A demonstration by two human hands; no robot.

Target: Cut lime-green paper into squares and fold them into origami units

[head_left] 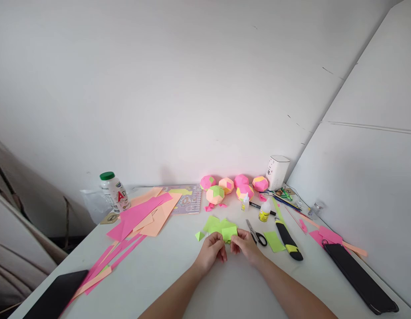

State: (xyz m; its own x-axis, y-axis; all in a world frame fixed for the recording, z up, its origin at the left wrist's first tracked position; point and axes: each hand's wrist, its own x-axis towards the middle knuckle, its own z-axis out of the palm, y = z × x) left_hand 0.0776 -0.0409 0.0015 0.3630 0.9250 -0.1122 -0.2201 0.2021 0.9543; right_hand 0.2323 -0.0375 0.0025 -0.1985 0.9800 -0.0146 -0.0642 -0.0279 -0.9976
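Note:
A small green paper square (pixel 229 233) is held upright between my hands at the middle of the table. My right hand (pixel 246 246) pinches its lower right corner. My left hand (pixel 211 252) has its fingers closed at the square's lower left edge; whether they grip it is hard to make out. Just behind lie loose green papers (pixel 212 222), with a small folded green piece (pixel 199 236) to their left. Scissors (pixel 257 235) lie right of my right hand, and beyond them another green sheet (pixel 274 241).
Several pink, peach and green paper balls (pixel 215 195) stand by the wall. Glue bottles (pixel 264 212), a box cutter (pixel 288 239) and a black case (pixel 360 277) are on the right. Pink and peach sheets (pixel 135 217), a white bottle (pixel 115 192) and a black tablet-like object (pixel 56 294) lie left.

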